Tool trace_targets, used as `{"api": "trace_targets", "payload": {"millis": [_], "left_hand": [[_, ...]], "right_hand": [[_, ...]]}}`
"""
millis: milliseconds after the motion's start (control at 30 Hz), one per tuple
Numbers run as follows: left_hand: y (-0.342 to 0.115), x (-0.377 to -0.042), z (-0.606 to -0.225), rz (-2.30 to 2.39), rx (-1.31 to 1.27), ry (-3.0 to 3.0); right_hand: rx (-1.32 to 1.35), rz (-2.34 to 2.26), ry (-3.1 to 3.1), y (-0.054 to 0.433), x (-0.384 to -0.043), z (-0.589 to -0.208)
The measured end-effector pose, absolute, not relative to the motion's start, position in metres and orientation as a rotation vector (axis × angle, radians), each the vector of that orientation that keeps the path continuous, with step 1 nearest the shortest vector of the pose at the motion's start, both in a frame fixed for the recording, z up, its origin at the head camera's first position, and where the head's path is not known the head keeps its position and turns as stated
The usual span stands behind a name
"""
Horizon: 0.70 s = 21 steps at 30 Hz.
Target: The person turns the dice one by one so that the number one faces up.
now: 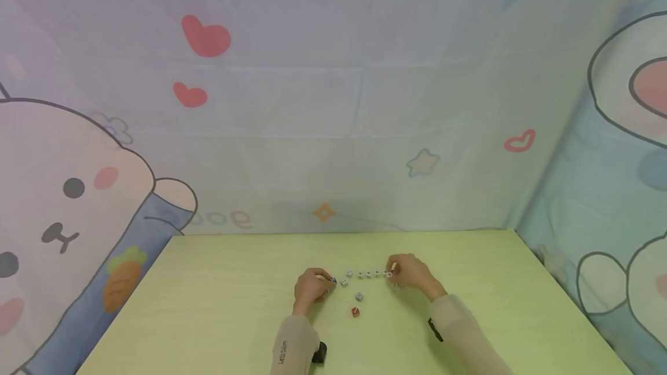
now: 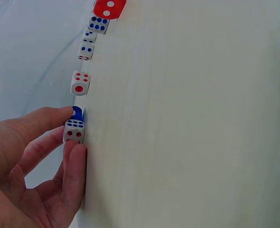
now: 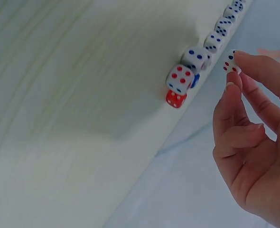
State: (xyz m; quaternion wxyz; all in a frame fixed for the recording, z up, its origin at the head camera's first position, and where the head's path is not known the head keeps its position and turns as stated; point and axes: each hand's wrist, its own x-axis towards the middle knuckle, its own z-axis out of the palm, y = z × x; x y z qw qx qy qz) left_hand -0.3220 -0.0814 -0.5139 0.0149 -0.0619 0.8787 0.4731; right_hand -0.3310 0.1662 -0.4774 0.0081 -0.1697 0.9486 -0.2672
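Observation:
My left hand [image 1: 311, 288] is low over the table, left of the dice. Its fingertips hold a blue die [image 2: 77, 113] and a white die [image 2: 74, 131] close together. On the right, my right hand [image 1: 411, 272] pinches a white die [image 3: 230, 62] between thumb and fingertip, at the right end of a row of white dice [image 1: 369, 275]. Between the hands a white die [image 1: 344, 283] lies close to the left fingertips. Nearer to me are another white die [image 1: 359, 296] and a red die [image 1: 355, 312].
A couple of small white dice [image 1: 401, 286] show partly below the right hand. The pale yellow-green table [image 1: 219, 305] ends at a patterned cloth backdrop [image 1: 292, 161], with more cloth [image 1: 615, 201] along the right side.

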Motion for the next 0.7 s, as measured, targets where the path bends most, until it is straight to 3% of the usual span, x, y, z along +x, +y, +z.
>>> {"api": "trace_targets", "payload": {"millis": [700], "left_hand": [[-0.083, -0.321, -0.513, 1.456, -0.179, 2.743]], "right_hand": [[-0.621, -0.677, 3.013, 0.152, -0.339, -0.496]]}}
